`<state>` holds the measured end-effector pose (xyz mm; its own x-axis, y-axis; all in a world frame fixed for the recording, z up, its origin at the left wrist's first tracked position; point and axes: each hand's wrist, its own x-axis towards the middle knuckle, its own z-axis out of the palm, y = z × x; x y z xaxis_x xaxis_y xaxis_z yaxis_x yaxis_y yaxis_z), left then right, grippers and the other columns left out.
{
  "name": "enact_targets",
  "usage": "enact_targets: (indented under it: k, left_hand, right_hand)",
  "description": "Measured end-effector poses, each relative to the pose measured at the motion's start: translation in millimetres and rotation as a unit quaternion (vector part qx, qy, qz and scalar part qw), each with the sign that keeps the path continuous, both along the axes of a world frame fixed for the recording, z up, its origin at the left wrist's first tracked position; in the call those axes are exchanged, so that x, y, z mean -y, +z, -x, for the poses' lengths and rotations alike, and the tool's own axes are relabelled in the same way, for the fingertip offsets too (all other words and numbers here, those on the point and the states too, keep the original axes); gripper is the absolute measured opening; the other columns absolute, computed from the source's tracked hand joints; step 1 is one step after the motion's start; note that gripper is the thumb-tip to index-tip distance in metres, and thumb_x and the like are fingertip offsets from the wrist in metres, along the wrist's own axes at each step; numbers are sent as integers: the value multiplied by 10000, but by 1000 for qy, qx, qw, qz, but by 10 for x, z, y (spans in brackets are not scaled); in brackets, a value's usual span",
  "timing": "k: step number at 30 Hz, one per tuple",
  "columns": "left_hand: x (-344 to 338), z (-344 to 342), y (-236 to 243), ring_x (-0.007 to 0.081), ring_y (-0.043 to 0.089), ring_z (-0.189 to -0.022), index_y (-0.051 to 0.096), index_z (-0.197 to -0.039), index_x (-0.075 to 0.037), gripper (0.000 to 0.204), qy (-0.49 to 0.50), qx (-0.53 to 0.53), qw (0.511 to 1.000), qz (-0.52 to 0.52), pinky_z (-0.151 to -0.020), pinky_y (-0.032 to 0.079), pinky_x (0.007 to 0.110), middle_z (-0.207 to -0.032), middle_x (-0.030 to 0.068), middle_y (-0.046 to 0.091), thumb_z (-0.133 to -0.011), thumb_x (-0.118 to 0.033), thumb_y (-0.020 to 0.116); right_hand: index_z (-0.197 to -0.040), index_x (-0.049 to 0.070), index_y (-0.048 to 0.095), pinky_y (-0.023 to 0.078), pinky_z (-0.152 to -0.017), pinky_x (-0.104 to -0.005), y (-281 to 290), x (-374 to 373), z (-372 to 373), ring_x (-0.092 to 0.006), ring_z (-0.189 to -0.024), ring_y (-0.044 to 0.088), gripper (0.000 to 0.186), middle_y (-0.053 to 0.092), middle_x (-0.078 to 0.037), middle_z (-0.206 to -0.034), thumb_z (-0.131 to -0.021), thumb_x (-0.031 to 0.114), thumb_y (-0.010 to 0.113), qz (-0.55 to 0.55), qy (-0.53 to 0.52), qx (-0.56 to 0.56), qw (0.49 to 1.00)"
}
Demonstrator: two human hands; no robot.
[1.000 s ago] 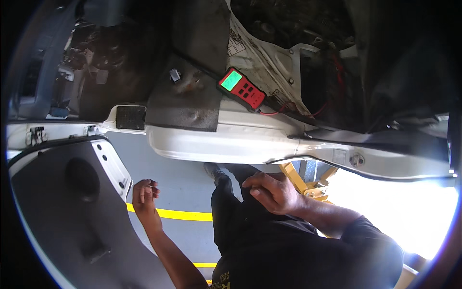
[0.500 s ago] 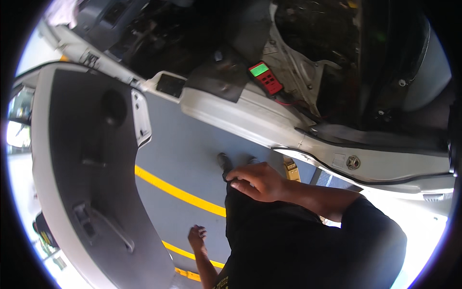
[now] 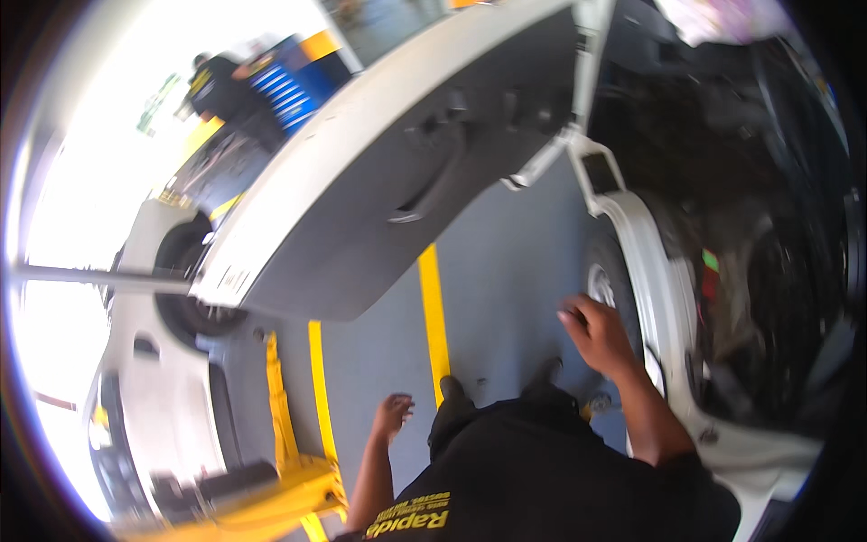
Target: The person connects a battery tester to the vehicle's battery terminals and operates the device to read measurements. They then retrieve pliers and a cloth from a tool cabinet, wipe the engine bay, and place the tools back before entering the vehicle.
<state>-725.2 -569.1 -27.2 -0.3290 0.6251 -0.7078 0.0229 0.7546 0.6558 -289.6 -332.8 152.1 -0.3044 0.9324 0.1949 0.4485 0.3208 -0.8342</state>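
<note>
My left hand (image 3: 393, 416) hangs low over the grey floor, fingers loosely bent and a little apart, holding nothing that I can see. Off the white car's side, my right hand (image 3: 600, 338) hovers near the front wheel (image 3: 603, 278). Its fingers are relaxed and curved, with nothing visible in them; some fingertips are hidden. Inside the open doorway lies a red handheld tester (image 3: 710, 276) with a lit green screen, blurred and out of my hands' reach. The open car door (image 3: 397, 172) stands ahead on the left.
The white door sill (image 3: 652, 271) runs along my right. A yellow lift arm (image 3: 280, 406) and its base (image 3: 271, 499) stand at the lower left beside another white vehicle (image 3: 167, 397). Far left, a person (image 3: 230, 95) bends near a blue tool cabinet (image 3: 287, 90). Yellow lines (image 3: 433, 316) cross the floor.
My view has swung left, so the doorway and tester now sit at the right. My right hand has shifted away from in front of my body toward the car's side. Both hands still appear empty.
</note>
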Motion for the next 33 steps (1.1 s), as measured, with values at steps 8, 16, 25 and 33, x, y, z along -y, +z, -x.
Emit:
enact_targets:
  k: [8, 16, 25, 33]
  left_hand:
    - [1692, 1287, -1102, 225, 690, -755, 635, -1122, -17, 271, -269, 30, 962, 44, -620, 554, 315, -1008, 110, 733, -990, -254, 651]
    - [-63, 1203, -1105, 177, 608, -671, 633, -983, -86, 301, -130, -20, 962, 239, -567, 464, 324, -809, 33, 647, -997, -385, 599]
    - [-3012, -2271, -154, 191, 634, -957, 617, -1201, -91, 406, -412, 89, 906, -29, -842, 490, 349, -1143, 57, 679, -976, -428, 627]
    - [-4466, -4700, 56, 152, 638, -910, 610, -1177, -36, 253, -568, 257, 763, -171, -827, 501, 312, -1104, 70, 687, -1017, -231, 625]
  right_hand:
    - [-1107, 124, 662, 534, -749, -465, -458, 43, 89, -368, -869, 687, 208, 717, -151, -942, -957, 265, 638, 65, -200, 153, 966]
    - [-1077, 144, 719, 557, -835, -463, -426, 1005, -2023, -367, -935, 711, 218, 731, -203, -941, -955, 264, 584, 114, -549, 291, 776]
    - [-1039, 77, 723, 526, -930, -482, -1057, 221, -2988, -414, -1046, 662, 247, 703, -227, -1079, -922, 263, 612, 195, -567, 265, 756]
    - [-1135, 5, 702, 525, -967, -453, -1850, 97, -4786, -390, -1135, 652, 353, 662, -210, -1251, -956, 272, 555, 396, -524, 426, 622]
